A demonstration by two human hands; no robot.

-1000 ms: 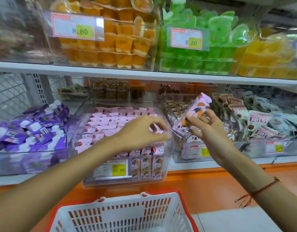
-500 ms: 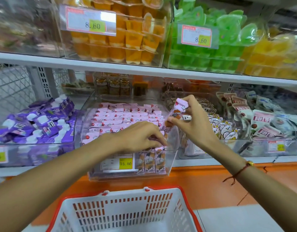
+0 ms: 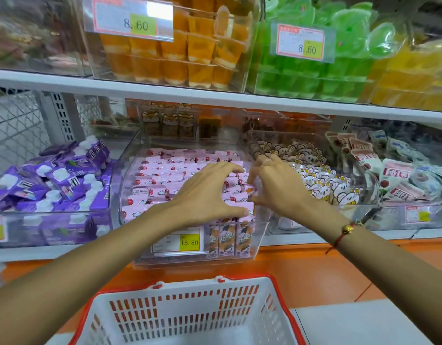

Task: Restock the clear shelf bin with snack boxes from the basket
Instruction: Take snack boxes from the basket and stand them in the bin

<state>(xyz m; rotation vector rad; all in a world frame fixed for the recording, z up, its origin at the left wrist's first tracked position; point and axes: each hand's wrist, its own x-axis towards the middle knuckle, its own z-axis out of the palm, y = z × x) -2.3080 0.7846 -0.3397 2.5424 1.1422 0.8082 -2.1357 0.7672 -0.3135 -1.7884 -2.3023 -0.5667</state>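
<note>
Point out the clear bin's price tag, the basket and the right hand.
price tag (image 3: 178,239), head view, on its white face.
basket (image 3: 190,303), head view, on its far wall.
right hand (image 3: 277,185), head view, on its back.

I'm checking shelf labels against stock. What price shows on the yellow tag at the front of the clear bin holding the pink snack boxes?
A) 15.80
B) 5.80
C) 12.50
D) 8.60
A: the price tag on the front wall of the clear bin with the pink snack boxes reads 15.80; the 8.60 tags belong to the jelly-cup bins on the shelf above.
</note>
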